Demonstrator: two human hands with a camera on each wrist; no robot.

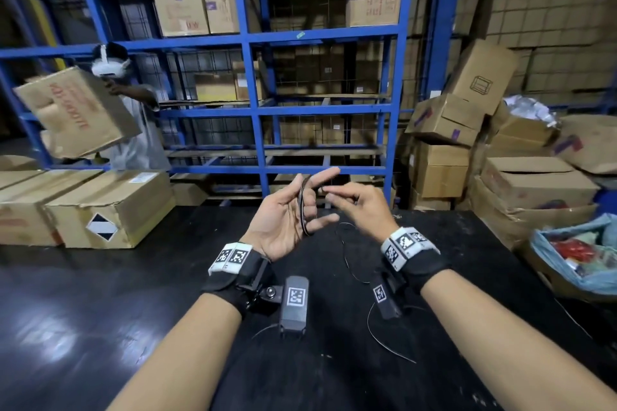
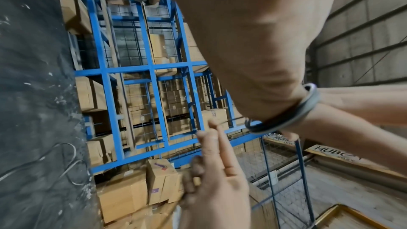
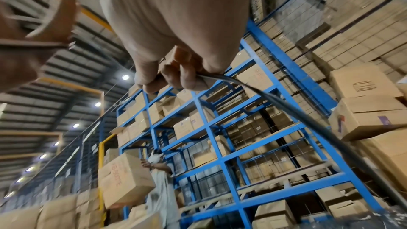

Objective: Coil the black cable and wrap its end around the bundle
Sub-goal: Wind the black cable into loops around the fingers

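Looping the black cable [image 1: 303, 207] round spread left hand [image 1: 283, 223] fingers, right hand [image 1: 362, 207] pinching its strand.

Left hand [image 1: 285, 213] facing palm-up with fingers spread, loops encircling them; right hand [image 1: 359, 207] pinching with thumb and fingertips alongside.

Open room lies above the black counter [image 1: 100, 294] in front of both hands. Obstacles: cardboard boxes [image 1: 110, 207] stacked on its far left edge; loose cable [image 1: 350, 264] lying on the surface between the wrists; a blue rack [image 1: 253, 103] behind; a bagged box [image 1: 574, 260] at the right edge.
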